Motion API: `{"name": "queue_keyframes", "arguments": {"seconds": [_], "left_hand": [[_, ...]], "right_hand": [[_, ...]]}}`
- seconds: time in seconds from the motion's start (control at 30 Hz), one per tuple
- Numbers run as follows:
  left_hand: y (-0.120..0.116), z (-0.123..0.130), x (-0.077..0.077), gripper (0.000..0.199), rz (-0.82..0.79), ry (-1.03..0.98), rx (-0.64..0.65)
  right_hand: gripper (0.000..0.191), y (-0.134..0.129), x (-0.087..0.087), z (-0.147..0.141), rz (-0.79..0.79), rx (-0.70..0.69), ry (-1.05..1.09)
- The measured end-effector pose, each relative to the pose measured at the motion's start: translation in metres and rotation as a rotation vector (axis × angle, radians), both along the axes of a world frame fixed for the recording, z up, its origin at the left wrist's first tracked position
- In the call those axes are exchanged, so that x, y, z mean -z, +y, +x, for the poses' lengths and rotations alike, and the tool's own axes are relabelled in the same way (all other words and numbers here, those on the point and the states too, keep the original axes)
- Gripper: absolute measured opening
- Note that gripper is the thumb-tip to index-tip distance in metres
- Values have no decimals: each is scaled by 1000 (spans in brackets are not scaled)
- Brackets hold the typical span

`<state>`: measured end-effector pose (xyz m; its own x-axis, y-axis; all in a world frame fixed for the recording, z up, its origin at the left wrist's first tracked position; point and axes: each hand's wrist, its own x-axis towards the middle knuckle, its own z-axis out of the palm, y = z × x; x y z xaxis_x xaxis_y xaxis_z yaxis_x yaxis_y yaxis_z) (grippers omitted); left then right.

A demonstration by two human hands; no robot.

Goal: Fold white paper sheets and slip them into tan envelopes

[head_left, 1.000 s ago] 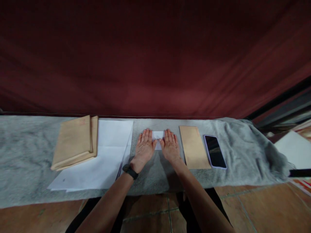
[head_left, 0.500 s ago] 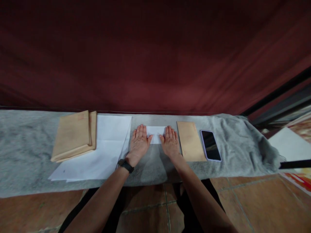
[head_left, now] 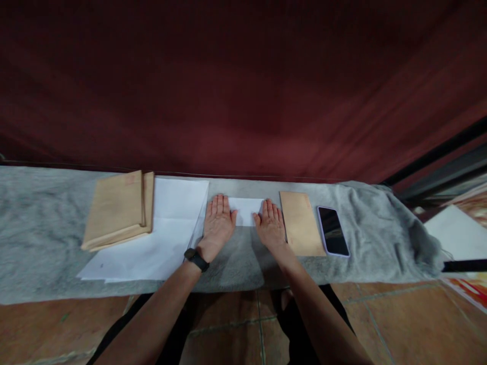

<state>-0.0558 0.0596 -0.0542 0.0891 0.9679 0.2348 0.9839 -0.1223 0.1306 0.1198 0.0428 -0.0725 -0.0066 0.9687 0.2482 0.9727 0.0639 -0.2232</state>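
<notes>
A small white folded paper (head_left: 245,212) lies on the grey cloth (head_left: 236,258) between my two hands. My left hand (head_left: 218,223) rests flat on its left end, fingers stretched forward and thumb pointing inward. On the right end lies my right hand (head_left: 271,225), also flat with its fingers extended. Just right of that hand is a single brown envelope (head_left: 303,223). Large white sheets (head_left: 175,228) lie left of my left hand, partly under a stack of brown envelopes (head_left: 116,205).
A phone (head_left: 333,230) with a pale purple case lies right of the single envelope. Behind the cloth-covered surface hangs a dark red curtain (head_left: 243,111). A black bar (head_left: 466,265) and a white sheet (head_left: 458,233) are at the far right. Below is a tiled floor (head_left: 228,339).
The view has shifted slightly. My right hand has slid a little to the right along the folded paper. My left hand has stayed nearly in place.
</notes>
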Motion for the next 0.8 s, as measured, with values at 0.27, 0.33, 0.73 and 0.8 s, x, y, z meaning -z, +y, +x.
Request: {"name": "queue_keyframes", "arguments": {"seconds": [0.27,0.33,0.73,0.8], "left_hand": [[-21,26,2,56,-7,-32,346],[-24,25,10,56,-12,-17,384],[-29,12,13,58,-38,22,336],[-29,10,11,58,-34,19,318]], "right_hand": [[60,1,-16,-4,9,-93,119],[59,1,-19,-10,-8,-178,156],[56,-13,-9,-16,-45,-220,27],[57,-14,-7,-13,-23,-205,15]]}}
